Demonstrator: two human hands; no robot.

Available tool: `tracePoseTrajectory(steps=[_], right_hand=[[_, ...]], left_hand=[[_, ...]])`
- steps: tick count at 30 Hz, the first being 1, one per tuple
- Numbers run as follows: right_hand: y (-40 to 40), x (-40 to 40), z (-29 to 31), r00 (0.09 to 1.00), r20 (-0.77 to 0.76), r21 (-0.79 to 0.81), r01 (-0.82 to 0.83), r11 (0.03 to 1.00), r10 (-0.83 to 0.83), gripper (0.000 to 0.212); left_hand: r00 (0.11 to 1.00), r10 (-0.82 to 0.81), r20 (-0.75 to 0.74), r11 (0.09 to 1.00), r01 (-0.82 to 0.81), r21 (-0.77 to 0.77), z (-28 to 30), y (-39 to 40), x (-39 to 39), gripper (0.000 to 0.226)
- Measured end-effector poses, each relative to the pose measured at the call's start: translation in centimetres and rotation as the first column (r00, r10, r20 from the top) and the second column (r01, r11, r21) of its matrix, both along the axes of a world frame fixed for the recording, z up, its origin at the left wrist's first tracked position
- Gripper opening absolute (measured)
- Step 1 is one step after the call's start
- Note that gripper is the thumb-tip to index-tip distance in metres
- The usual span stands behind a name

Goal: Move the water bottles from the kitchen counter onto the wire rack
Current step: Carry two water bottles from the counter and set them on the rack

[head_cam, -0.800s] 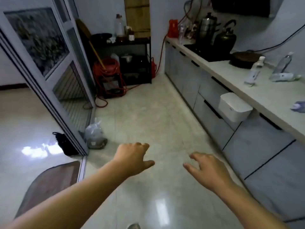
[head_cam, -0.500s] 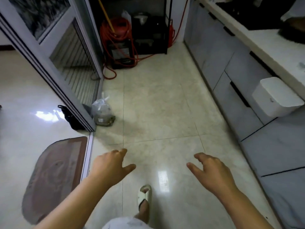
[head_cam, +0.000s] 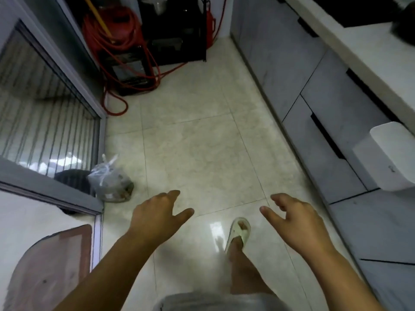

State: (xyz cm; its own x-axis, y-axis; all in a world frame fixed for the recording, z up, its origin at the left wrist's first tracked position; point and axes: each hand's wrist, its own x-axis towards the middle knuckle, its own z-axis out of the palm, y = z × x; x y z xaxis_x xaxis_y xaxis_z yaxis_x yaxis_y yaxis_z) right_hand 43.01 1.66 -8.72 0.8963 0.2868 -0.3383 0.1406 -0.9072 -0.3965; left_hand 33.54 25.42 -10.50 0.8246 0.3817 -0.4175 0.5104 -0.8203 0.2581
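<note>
Since the earlier frames the head camera has tipped further down and the person has stepped deeper into the kitchen: the bottles that stood on the surface a moment ago have slid out of the top of the picture, and a sandalled foot now leads on the pale floor tiles. In the one head view, the left hand and the right hand hang out in front above the floor, well apart, fingers loosely spread and released, holding nothing. The surface runs along the right edge above grey cabinets, with a white bin hung on a cabinet front; no water bottle shows anywhere in this view, so they appear to lie ahead and out of sight. The dark wire rack stands at the far end, beside coils of red hose; a tied plastic bag sits by the sliding door. Judging from this, the task is barely begun: the person is walking toward the bottles, and a reach to the right comes next.
</note>
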Motion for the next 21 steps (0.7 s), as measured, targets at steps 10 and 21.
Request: tracePoseTrajectory(steps=[10,21], right_hand=[[4.3,27.0,-0.3,0.993,-0.048,0.004,-0.111,0.994,0.111,0.054],[15.9,50.1,-2.9,0.970,-0.141,-0.025,-0.202,0.979,0.197,0.058]], left_hand=[[0.999,0.037,-0.002,0.999,-0.037,0.005,2.0,2.7,26.2,0.068],[0.958,0.285,-0.021,0.956,-0.286,-0.067,-0.5,15.4,44.3,0.064]])
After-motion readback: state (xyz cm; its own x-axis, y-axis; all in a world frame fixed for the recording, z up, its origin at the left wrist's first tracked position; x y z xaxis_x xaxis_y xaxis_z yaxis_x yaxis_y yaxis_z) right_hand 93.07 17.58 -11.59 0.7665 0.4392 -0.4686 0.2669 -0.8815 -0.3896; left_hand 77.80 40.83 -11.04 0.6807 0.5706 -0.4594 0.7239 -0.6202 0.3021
